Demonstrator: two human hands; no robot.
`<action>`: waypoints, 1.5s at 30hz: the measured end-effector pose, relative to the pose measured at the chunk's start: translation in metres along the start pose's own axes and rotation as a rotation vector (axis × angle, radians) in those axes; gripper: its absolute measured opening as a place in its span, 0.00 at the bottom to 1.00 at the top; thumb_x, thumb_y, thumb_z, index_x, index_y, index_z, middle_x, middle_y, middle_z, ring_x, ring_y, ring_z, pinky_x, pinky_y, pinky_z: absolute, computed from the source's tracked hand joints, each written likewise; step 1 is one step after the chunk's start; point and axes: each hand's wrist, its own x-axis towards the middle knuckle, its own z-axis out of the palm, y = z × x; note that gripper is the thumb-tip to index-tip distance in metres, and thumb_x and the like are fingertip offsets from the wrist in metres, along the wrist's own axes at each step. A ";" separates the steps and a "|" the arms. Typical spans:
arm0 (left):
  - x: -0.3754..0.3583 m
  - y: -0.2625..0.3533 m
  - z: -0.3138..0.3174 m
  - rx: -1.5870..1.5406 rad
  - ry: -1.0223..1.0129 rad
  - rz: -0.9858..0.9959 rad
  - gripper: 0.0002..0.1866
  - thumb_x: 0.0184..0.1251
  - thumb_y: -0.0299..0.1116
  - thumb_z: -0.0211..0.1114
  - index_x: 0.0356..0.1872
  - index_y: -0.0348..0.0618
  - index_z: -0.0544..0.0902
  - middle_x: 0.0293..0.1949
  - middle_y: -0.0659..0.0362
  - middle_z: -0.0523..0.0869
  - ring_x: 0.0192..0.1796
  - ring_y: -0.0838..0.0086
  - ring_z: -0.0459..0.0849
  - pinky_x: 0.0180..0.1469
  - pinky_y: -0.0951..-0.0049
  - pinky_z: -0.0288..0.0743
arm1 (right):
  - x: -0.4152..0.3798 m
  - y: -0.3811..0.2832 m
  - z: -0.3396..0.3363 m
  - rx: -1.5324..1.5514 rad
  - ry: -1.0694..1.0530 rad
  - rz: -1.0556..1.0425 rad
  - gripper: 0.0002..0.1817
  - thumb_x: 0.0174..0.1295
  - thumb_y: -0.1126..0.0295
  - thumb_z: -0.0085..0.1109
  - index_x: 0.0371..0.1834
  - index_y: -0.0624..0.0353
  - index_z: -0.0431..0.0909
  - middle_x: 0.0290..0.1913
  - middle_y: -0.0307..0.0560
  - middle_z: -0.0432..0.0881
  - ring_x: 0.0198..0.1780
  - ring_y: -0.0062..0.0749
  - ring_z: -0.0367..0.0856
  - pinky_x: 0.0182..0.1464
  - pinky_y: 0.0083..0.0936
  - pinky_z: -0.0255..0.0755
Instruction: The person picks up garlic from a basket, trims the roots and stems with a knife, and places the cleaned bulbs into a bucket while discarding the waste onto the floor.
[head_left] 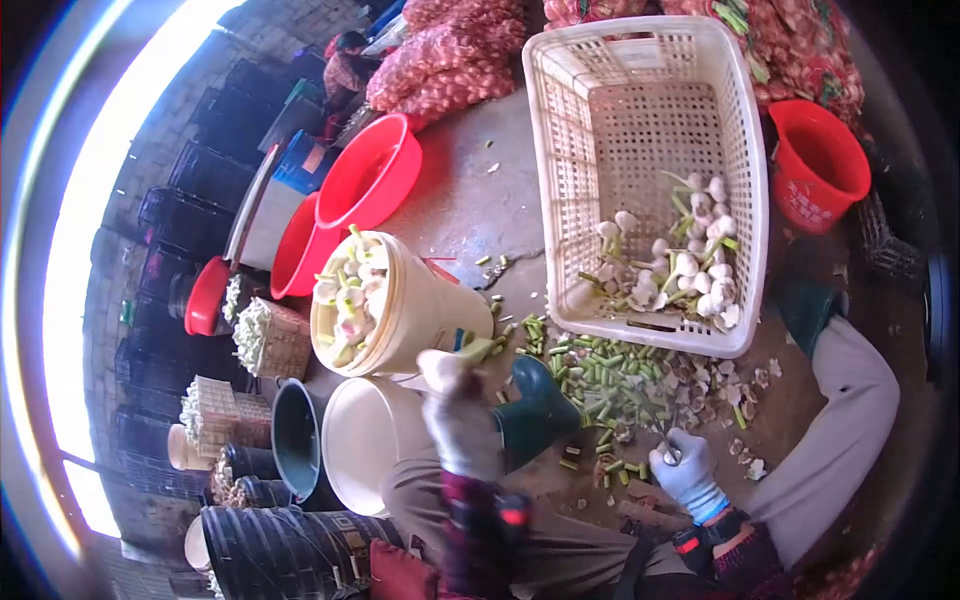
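My left hand (pixel 462 415), in a pale glove, is smeared by motion beside the cream bucket (pixel 440 305); a greenish stem-like piece (pixel 480 350) shows at its fingertips, and I cannot make out its grip. Trimmed garlic bulbs (pixel 350 300) fill that bucket's mouth. Lower right, my gloved right hand (pixel 687 470) is closed round a metal cutting tool (pixel 665 437), whose shape is partly blurred. Beyond it, garlic bulbs with stems (pixel 690 265) lie in the near end of a white plastic crate (pixel 558 200). Cut green stems (pixel 610 375) cover the floor between my hands and the crate.
Green boots (pixel 535 415) flank the stem pile. An empty white bucket (pixel 365 440) and a dark basin (pixel 296 440) stand left. Red tubs (pixel 370 170), a red bucket (pixel 820 165) and net sacks (pixel 450 60) are farther off. Another person (pixel 345 75) is at upper left.
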 end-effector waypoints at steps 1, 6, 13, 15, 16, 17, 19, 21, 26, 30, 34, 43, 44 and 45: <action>0.026 0.006 -0.028 0.001 0.091 -0.050 0.11 0.69 0.37 0.58 0.45 0.41 0.75 0.39 0.57 0.81 0.40 0.71 0.79 0.48 0.70 0.73 | 0.001 -0.004 0.002 0.041 -0.019 -0.051 0.08 0.50 0.72 0.56 0.18 0.60 0.69 0.13 0.50 0.67 0.15 0.39 0.69 0.21 0.34 0.62; 0.121 0.057 -0.088 0.164 0.203 -0.070 0.21 0.67 0.39 0.57 0.59 0.42 0.76 0.53 0.55 0.82 0.49 0.72 0.80 0.51 0.73 0.71 | -0.009 -0.018 -0.009 0.103 -0.003 -0.077 0.08 0.51 0.71 0.58 0.20 0.58 0.69 0.16 0.52 0.68 0.16 0.44 0.66 0.22 0.35 0.59; 0.104 -0.101 0.112 0.549 -0.404 -0.214 0.17 0.56 0.28 0.67 0.48 0.36 0.80 0.40 0.58 0.83 0.44 0.74 0.79 0.47 0.75 0.73 | 0.007 -0.009 -0.016 0.174 0.076 -0.004 0.09 0.53 0.69 0.61 0.23 0.58 0.71 0.18 0.53 0.70 0.20 0.53 0.71 0.23 0.37 0.63; 0.107 -0.154 0.155 0.666 -0.629 -0.359 0.15 0.55 0.27 0.65 0.44 0.35 0.81 0.36 0.62 0.82 0.39 0.78 0.78 0.44 0.76 0.73 | 0.013 0.000 -0.026 0.204 0.129 0.040 0.11 0.51 0.72 0.62 0.19 0.58 0.69 0.16 0.46 0.67 0.18 0.34 0.66 0.22 0.31 0.61; 0.126 -0.210 0.146 0.672 -0.702 -0.333 0.12 0.54 0.26 0.63 0.41 0.36 0.82 0.35 0.57 0.85 0.38 0.74 0.81 0.44 0.74 0.74 | 0.016 0.004 -0.029 0.220 0.191 0.053 0.13 0.50 0.75 0.62 0.16 0.58 0.67 0.14 0.40 0.64 0.18 0.20 0.60 0.21 0.27 0.59; 0.135 -0.239 0.150 0.872 -0.741 -0.269 0.12 0.54 0.28 0.62 0.41 0.38 0.82 0.36 0.54 0.85 0.39 0.70 0.83 0.45 0.71 0.74 | 0.020 0.005 -0.034 0.297 0.199 0.159 0.14 0.51 0.77 0.61 0.15 0.56 0.65 0.15 0.37 0.65 0.19 0.18 0.62 0.22 0.26 0.59; 0.146 -0.264 0.168 1.345 -0.875 -0.255 0.13 0.54 0.33 0.63 0.41 0.41 0.83 0.38 0.48 0.86 0.43 0.63 0.84 0.49 0.67 0.75 | 0.016 0.027 -0.036 0.364 0.189 0.238 0.12 0.52 0.76 0.62 0.17 0.56 0.68 0.15 0.38 0.68 0.19 0.21 0.66 0.22 0.26 0.61; 0.159 -0.274 0.180 1.709 -1.091 -0.352 0.21 0.51 0.42 0.65 0.46 0.43 0.83 0.43 0.45 0.85 0.49 0.58 0.84 0.54 0.63 0.74 | 0.017 0.032 -0.040 0.418 0.221 0.322 0.11 0.52 0.76 0.63 0.19 0.56 0.70 0.18 0.36 0.71 0.21 0.21 0.67 0.24 0.24 0.63; 0.137 -0.242 0.207 1.633 -1.337 -0.552 0.37 0.48 0.46 0.67 0.62 0.43 0.72 0.48 0.42 0.83 0.53 0.53 0.82 0.56 0.63 0.74 | 0.025 0.031 -0.035 0.436 0.231 0.391 0.10 0.52 0.78 0.63 0.19 0.57 0.70 0.19 0.35 0.71 0.22 0.18 0.68 0.25 0.23 0.63; 0.138 -0.269 0.165 1.527 -1.034 -0.536 0.34 0.47 0.31 0.70 0.60 0.36 0.71 0.46 0.48 0.84 0.47 0.62 0.84 0.52 0.68 0.75 | 0.023 0.039 -0.033 0.411 0.196 0.330 0.09 0.53 0.79 0.62 0.21 0.58 0.72 0.21 0.33 0.72 0.24 0.16 0.69 0.25 0.22 0.64; 0.140 -0.230 0.161 0.709 -0.819 -0.636 0.23 0.49 0.18 0.65 0.51 0.36 0.75 0.43 0.54 0.82 0.45 0.68 0.82 0.51 0.69 0.76 | 0.025 0.040 -0.036 0.357 0.263 0.333 0.10 0.50 0.76 0.63 0.18 0.57 0.70 0.17 0.41 0.72 0.20 0.29 0.71 0.24 0.27 0.64; 0.003 -0.066 0.140 0.314 -0.716 -0.695 0.33 0.56 0.31 0.70 0.62 0.39 0.64 0.51 0.54 0.77 0.53 0.68 0.78 0.55 0.67 0.73 | 0.032 -0.004 -0.060 -0.063 0.159 -0.025 0.07 0.49 0.70 0.63 0.30 0.56 0.77 0.24 0.51 0.78 0.26 0.48 0.80 0.27 0.39 0.70; -0.017 -0.055 0.131 0.277 -0.666 -0.741 0.36 0.55 0.31 0.70 0.63 0.40 0.62 0.51 0.54 0.76 0.54 0.69 0.77 0.55 0.68 0.73 | 0.029 -0.006 -0.058 -0.126 0.135 -0.119 0.09 0.48 0.69 0.64 0.30 0.56 0.76 0.25 0.51 0.78 0.27 0.50 0.80 0.28 0.40 0.71; -0.033 -0.050 0.117 0.248 -0.653 -0.759 0.37 0.53 0.30 0.70 0.63 0.40 0.61 0.51 0.55 0.75 0.55 0.70 0.75 0.56 0.68 0.72 | 0.022 -0.017 -0.060 -0.210 0.063 -0.138 0.12 0.45 0.67 0.66 0.29 0.55 0.74 0.27 0.49 0.77 0.28 0.50 0.80 0.29 0.42 0.72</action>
